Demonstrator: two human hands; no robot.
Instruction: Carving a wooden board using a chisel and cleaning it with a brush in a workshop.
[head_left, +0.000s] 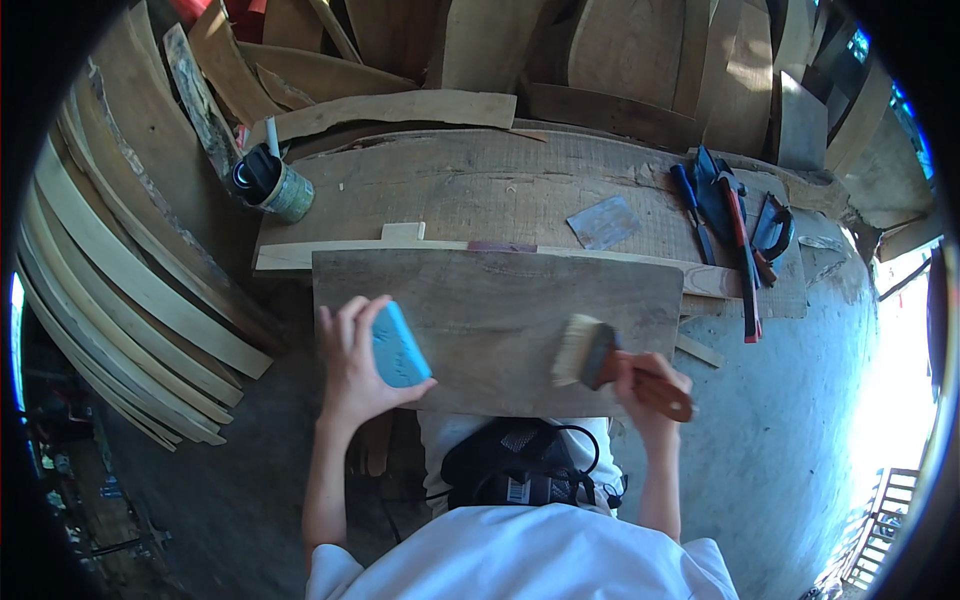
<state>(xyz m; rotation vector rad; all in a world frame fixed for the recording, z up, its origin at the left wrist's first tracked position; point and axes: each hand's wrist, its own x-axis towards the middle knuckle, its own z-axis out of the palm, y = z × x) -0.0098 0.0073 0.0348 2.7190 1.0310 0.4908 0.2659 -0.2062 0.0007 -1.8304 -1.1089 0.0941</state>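
A brown wooden board (480,330) lies flat in front of me, its near edge by my lap. My left hand (350,355) grips a blue block (398,345) like a sanding sponge between thumb and fingers, over the board's left part. Whether the block touches the wood I cannot tell. Over the right part, my right hand (650,385) is closed round the wooden handle of a wide brush (585,352). Its pale bristles point left, toward the middle of the board, and look slightly blurred.
Behind the board runs a bench plank (430,180) with a pale wooden strip (350,256) along its front. A tin (290,195) holding dark items stands left. Right are a flat metal sheet (604,222), a red-and-black saw (742,260) and other tools. Curved wood strips (150,290) stack far left.
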